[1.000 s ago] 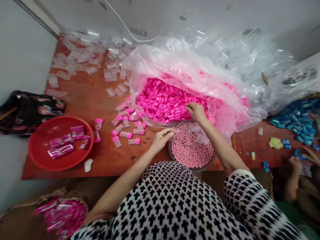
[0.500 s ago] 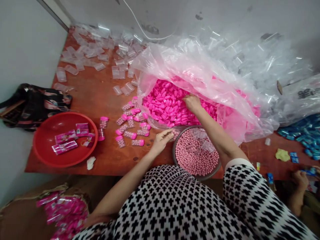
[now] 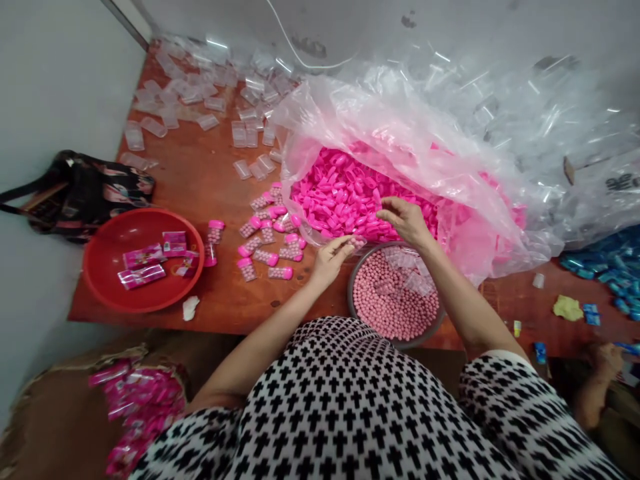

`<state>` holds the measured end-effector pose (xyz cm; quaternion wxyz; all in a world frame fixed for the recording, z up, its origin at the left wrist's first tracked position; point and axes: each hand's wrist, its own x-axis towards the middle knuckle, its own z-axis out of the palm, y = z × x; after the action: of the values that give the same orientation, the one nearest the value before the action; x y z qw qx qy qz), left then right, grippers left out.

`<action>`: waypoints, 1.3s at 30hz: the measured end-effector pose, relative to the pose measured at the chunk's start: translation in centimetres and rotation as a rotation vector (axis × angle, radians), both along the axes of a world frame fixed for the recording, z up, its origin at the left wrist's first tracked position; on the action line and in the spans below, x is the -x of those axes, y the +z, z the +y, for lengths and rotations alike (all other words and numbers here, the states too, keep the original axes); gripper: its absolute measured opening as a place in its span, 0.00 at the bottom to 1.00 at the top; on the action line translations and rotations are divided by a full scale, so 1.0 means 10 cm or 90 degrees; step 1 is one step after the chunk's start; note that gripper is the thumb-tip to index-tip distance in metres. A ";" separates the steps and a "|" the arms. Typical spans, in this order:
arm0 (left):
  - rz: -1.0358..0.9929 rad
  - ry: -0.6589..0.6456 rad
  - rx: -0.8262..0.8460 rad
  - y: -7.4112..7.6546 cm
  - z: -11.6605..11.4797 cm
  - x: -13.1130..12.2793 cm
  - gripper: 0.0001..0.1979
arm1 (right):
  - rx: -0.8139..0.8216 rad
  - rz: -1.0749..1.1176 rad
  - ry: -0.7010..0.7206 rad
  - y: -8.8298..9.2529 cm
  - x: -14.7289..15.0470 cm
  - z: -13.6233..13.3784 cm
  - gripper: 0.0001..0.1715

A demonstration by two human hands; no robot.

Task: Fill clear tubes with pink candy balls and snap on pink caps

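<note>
My left hand point(image 3: 330, 260) pinches a small clear container of pink balls point(image 3: 357, 242), close to the rim of a grey bowl. In my right hand point(image 3: 404, 219) a pink cap point(image 3: 377, 199) shows at the fingertips, just over the heap of pink caps point(image 3: 335, 190). That heap lies in an open clear plastic bag point(image 3: 360, 110). The bowl point(image 3: 352, 303) below my hands is full of pink balls point(image 3: 387, 313), with several clear empty containers point(image 3: 417, 277) lying on top. Several filled, pink-capped containers point(image 3: 265, 257) lie left of my left hand.
A red basin point(image 3: 145, 223) with several pink packets point(image 3: 143, 275) stands at the left, beside a dark bag point(image 3: 95, 193). Loose clear containers point(image 3: 185, 87) cover the table's back left. Blue pieces point(image 3: 610, 267) and another person's hand point(image 3: 607, 360) are at the right.
My right hand has drawn back from the pink caps with one at its fingertips. My left hand has risen slightly with the filled container, and the two hands are nearer each other.
</note>
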<state>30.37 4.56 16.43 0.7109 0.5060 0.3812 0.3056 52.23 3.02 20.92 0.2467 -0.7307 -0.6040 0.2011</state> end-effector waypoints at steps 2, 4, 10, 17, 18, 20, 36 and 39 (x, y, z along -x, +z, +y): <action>0.032 -0.011 -0.085 0.02 -0.02 -0.02 0.17 | -0.041 0.098 0.051 0.09 0.22 -0.23 0.22; 0.050 -0.021 -0.160 0.03 -0.06 -0.01 0.15 | -0.075 0.094 0.090 0.14 0.41 -0.41 0.21; 0.083 -0.038 -0.295 0.08 -0.20 0.09 0.14 | -0.091 -0.044 0.145 0.20 0.57 -0.71 0.19; 0.075 -0.125 -0.366 0.20 -0.30 0.20 0.12 | -0.040 -0.102 0.191 0.28 0.65 -0.94 0.17; 0.077 -0.144 -0.370 0.23 -0.30 0.21 0.12 | -0.025 -0.105 0.195 0.29 0.67 -0.96 0.17; 0.086 -0.173 -0.372 0.27 -0.30 0.23 0.11 | 0.005 -0.097 0.205 0.29 0.68 -0.98 0.18; -0.013 -0.098 -0.003 0.27 -0.41 0.28 0.17 | -0.012 -0.166 0.376 0.70 0.64 -0.74 0.27; -0.058 -0.012 0.152 0.24 -0.44 0.27 0.22 | -0.035 -0.150 0.288 0.48 0.69 -0.85 0.34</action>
<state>27.71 0.18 18.79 0.7856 0.4065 0.3775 0.2742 45.28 -5.49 25.75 0.1434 -0.5882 -0.7820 0.1479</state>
